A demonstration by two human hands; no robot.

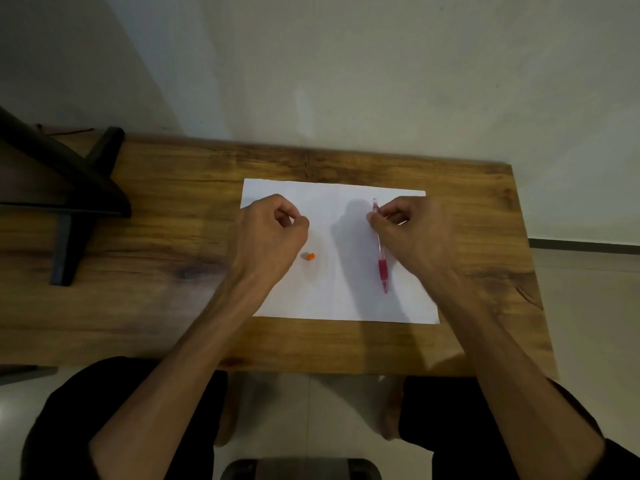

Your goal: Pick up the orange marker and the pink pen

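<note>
The right hand (408, 233) pinches the pen (381, 251) near its top, over the paper (332, 299); light, stiff, slick, it is best taken at the rubber grip. The left hand (273, 233) is curled, apparently empty, by an orange cap (309, 256).

Both forearms bare, entering from 6 o'clock and angling toward 12; left arm leans toward 1 o'clock, right arm toward 11. Left hand (273, 230): back of hand up, fingers curled into a loose fist, thumb against the index finger; nothing visible in the grip. Right hand (412, 226): back of hand up, fingers curled, thumb and index fingertips pinched together at the hand's 9 o'clock side. Hands well apart, level with each other. Dark-clad knees at 6 o'clock.
</note>
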